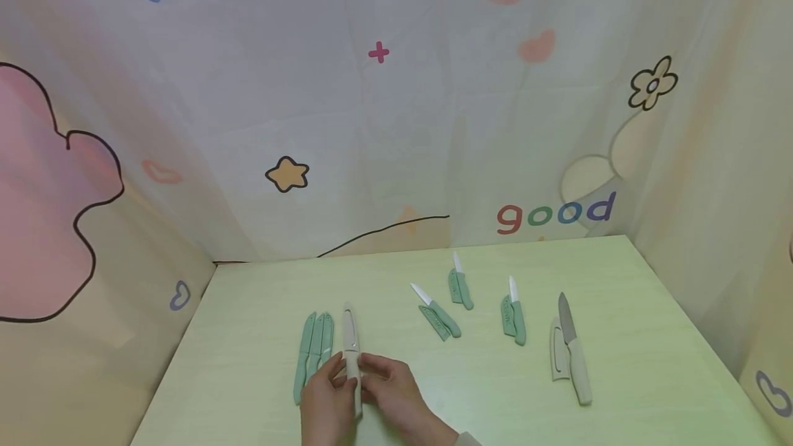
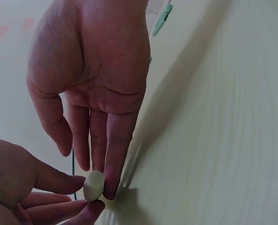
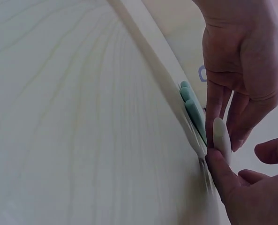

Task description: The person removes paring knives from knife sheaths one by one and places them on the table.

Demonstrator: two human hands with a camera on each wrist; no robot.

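Note:
A beige paring knife in its pale sheath [image 1: 350, 332] lies near the table's front, its tip toward the back wall. My left hand [image 1: 326, 405] pinches its handle from the left, thumb on top. On the other side, my right hand [image 1: 396, 394] rests its fingertips against the handle; in the right wrist view its thumb [image 3: 272, 150] stands away from it. The handle's end [image 2: 94, 180] faces the left wrist camera. Just left of my left hand lie several sheathed green knives [image 1: 306, 349], side by side and partly hidden by that hand.
Three green knives with white blades lie farther right, at the back [image 1: 464, 291], centre [image 1: 442, 319] and right [image 1: 519, 322], each beside its green sheath. A beige-handled knife [image 1: 576, 356] with a grey blade lies by its slotted sheath [image 1: 557, 349]. A printed curtain [image 1: 396, 122] hangs behind the table.

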